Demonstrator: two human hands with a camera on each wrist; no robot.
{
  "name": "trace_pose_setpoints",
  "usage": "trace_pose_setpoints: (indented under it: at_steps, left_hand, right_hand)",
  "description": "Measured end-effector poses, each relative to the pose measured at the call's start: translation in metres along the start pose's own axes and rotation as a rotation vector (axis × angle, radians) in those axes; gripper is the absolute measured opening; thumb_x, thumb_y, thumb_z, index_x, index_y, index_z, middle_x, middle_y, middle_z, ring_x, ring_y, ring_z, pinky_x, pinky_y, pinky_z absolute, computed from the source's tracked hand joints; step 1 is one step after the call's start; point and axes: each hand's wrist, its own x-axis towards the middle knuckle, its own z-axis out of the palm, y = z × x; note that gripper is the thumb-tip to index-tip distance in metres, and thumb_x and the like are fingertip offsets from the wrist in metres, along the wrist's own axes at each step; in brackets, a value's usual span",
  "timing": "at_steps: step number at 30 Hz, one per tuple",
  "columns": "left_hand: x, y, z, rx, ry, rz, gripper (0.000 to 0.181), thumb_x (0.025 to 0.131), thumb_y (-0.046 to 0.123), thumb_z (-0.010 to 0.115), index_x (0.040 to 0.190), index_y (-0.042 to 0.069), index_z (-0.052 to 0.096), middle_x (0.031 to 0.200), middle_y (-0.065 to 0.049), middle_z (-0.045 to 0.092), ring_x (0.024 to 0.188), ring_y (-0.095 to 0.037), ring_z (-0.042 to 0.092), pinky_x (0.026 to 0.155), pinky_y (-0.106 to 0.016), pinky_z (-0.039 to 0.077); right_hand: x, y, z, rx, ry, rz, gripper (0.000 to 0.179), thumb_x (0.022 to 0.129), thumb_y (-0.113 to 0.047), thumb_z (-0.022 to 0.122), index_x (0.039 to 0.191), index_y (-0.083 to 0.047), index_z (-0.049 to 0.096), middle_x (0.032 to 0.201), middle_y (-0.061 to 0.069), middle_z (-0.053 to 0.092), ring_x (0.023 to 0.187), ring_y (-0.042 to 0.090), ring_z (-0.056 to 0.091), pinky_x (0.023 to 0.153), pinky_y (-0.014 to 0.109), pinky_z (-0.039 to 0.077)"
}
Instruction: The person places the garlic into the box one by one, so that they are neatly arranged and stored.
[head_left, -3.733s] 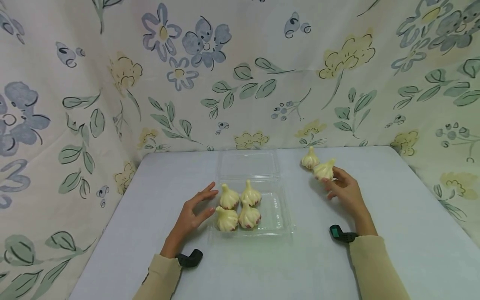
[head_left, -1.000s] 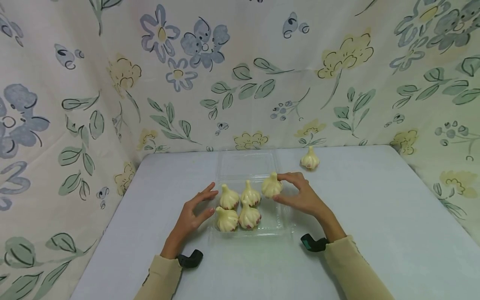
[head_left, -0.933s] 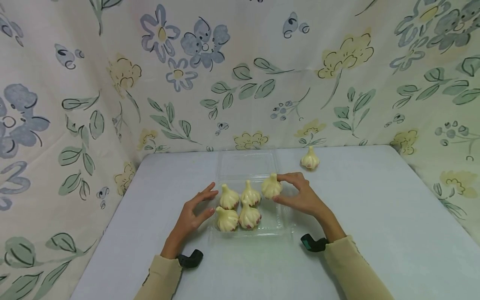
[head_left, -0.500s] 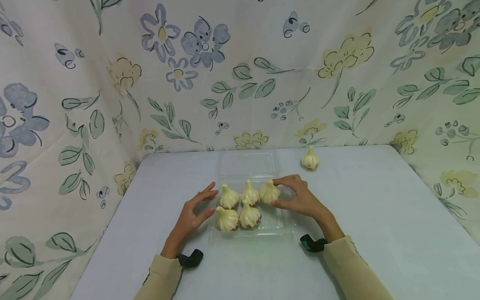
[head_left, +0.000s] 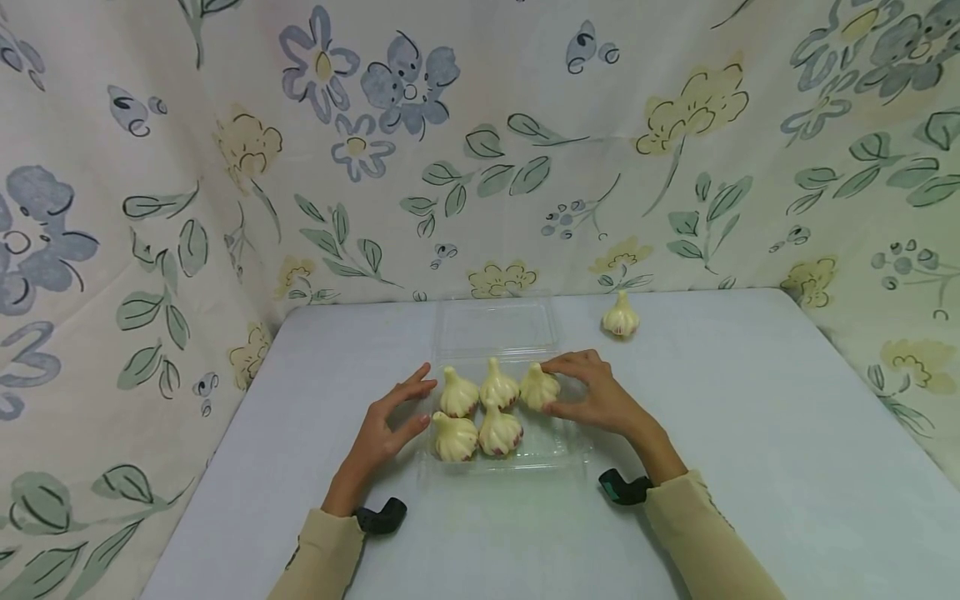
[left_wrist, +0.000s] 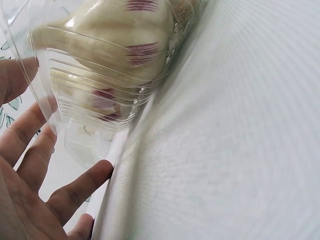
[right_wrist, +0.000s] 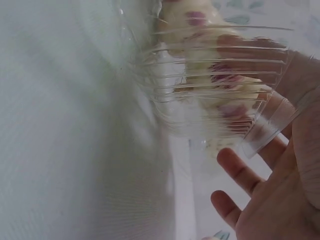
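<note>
1. Right hand [head_left: 600,404]: thumb and fingers pinch a garlic bulb [head_left: 538,388], grip narrow. We see no release.
2. Change: about a second ago that bulb is higher, toward the back right of the clear box [head_left: 545,443]; now we have it lower, level with the back row.
3. Meaning, our read: back row makes three; front right spot is bare.
4. Left hand [head_left: 384,429]: fingers spread wide at the box's left edge; firm contact, we can't tell.
5. Four other bulbs [head_left: 499,432] fill left and middle.
6. Lid [head_left: 495,329] lies open behind; one lone bulb [head_left: 620,319] stands on the table [head_left: 795,417].
</note>
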Motion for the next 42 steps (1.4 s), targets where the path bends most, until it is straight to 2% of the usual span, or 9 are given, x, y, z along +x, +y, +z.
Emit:
trace_pose_setpoints:
  at_steps: [6,13,20,23,29,35,42]
  left_hand:
    - [0.0,-0.002,0.001,0.0,0.005,0.012,0.049,0.093,0.002,0.068,0.14,0.009,0.06,0.16,-0.014,0.043,0.143,-0.03,0.05,0.11,-0.024,0.041]
    - [0.001,-0.002,0.001,0.004,0.002,0.004,0.049,0.092,0.003,0.069,0.14,0.01,0.06,0.161,-0.013,0.043,0.143,-0.033,0.049,0.114,-0.023,0.037]
    - [0.001,0.001,0.0,0.009,-0.001,0.008,0.049,0.092,0.003,0.069,0.14,0.01,0.06,0.161,-0.012,0.043,0.143,-0.033,0.049,0.111,-0.024,0.04]
    - [0.0,0.001,0.0,0.01,-0.001,0.002,0.049,0.093,0.004,0.069,0.141,0.011,0.06,0.161,-0.011,0.043,0.143,-0.032,0.049,0.114,-0.023,0.037]
    - [0.0,-0.002,0.001,0.022,0.001,0.021,0.049,0.092,0.003,0.069,0.14,0.009,0.06,0.16,-0.015,0.043,0.142,-0.033,0.05,0.112,-0.026,0.039]
    - [0.0,-0.002,0.001,0.012,-0.002,0.011,0.049,0.093,0.004,0.069,0.141,0.01,0.06,0.161,-0.013,0.043,0.143,-0.033,0.049,0.115,-0.024,0.035]
    - [0.0,-0.001,0.001,0.008,0.001,0.029,0.049,0.092,0.002,0.069,0.14,0.008,0.06,0.16,-0.015,0.043,0.143,-0.031,0.05,0.11,-0.026,0.041]
  right_hand:
    - [0.0,-0.001,0.0,-0.023,-0.016,0.01,0.057,0.078,-0.025,0.088,0.131,-0.016,0.069,0.134,0.006,0.067,0.117,0.024,0.048,0.094,0.047,0.026]
    - [0.0,-0.004,0.0,-0.09,-0.029,-0.001,0.055,0.079,-0.026,0.087,0.13,-0.015,0.07,0.132,0.007,0.069,0.112,0.025,0.051,0.089,0.045,0.028]
    - [0.001,-0.006,0.001,-0.148,-0.051,0.007,0.055,0.082,-0.026,0.085,0.133,-0.014,0.068,0.133,0.007,0.069,0.112,0.027,0.055,0.091,0.051,0.035]
    - [0.001,-0.007,0.001,-0.141,-0.058,0.005,0.055,0.082,-0.024,0.084,0.133,-0.013,0.068,0.132,0.008,0.068,0.112,0.028,0.055,0.093,0.055,0.038]
    - [0.001,-0.01,0.002,-0.129,-0.074,0.004,0.055,0.082,-0.02,0.082,0.134,-0.01,0.067,0.13,0.008,0.068,0.113,0.029,0.054,0.098,0.06,0.04]
    - [0.001,-0.013,0.002,-0.121,-0.075,0.009,0.054,0.083,-0.019,0.082,0.134,-0.01,0.067,0.13,0.008,0.068,0.112,0.029,0.054,0.096,0.057,0.039]
    - [0.001,-0.013,0.001,-0.105,-0.067,0.019,0.052,0.084,-0.018,0.083,0.133,-0.012,0.068,0.132,0.007,0.068,0.111,0.027,0.054,0.097,0.054,0.038]
